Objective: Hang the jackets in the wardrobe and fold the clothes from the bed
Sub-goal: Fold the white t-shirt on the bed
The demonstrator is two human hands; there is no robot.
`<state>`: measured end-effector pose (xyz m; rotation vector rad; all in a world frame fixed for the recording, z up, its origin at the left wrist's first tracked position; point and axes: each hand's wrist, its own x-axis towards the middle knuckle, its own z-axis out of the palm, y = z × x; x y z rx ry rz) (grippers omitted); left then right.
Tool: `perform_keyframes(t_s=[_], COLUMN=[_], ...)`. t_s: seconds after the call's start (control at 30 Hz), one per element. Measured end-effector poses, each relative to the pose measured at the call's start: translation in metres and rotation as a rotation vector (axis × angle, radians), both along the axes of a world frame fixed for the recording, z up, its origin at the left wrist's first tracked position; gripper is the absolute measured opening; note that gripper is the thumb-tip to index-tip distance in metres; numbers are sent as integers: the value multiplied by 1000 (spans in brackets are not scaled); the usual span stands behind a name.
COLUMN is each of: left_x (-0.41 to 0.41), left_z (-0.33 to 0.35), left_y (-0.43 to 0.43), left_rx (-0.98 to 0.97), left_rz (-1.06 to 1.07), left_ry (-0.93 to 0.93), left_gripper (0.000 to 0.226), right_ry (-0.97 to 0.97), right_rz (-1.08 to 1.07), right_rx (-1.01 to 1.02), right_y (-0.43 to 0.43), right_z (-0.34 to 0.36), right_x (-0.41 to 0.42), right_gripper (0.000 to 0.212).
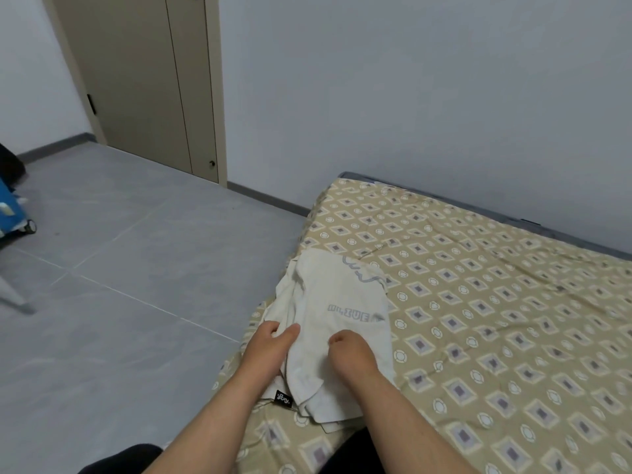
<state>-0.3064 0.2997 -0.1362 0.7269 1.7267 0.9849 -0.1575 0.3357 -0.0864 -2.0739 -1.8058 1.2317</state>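
Item: white garment (pixel 342 295), partly folded, at the bed (pixel 496 319)'s near-left corner. Long axis runs from the person toward the bed's far side. Left hand (pixel 270 343) pinches its left edge; right hand (pixel 352 354), fingers curled, grips its middle. The hands are close but apart. Fingertips hidden; print unreadable.

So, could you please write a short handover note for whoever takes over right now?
Left hand: pinches the left edge of the white garment.
Right hand: fingers curled into the garment's near middle.
The garment lies bunched and partly folded at the near corner of the bed, close to its edge.
Done: cannot tell; no jackets or folded pile in view.
Left: finish folding this garment, then look for jackets and other clothes outside this view.
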Motion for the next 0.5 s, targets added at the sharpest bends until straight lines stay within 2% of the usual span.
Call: perform_keyframes(t_s=[0.07,0.13,0.23,0.3,0.37,0.5], left_x=[6,11,13,13,14,3], left_z=[7,10,10,7,9,9], left_y=[-1,-1,-4,-7,-6,1], left_rx=[5,7,-14,-6,18,-66], left_rz=[-34,-65,-104,-143,-99,235], left_ry=[57,105,164,205,176,15], left_gripper=[70,50,36,32,35,29], right_ry=[146,435,625,572,524,396], right_rz=[-19,-247,-615,-696,-609,-434], right_rx=[-222,-423,-335,-257,-313,-331], right_y=[1,2,22,28,26,23], right_z=[3,11,4,0,-4,-10], right_x=[3,6,24,36,36,20], right_gripper=[22,20,18,19,15,14])
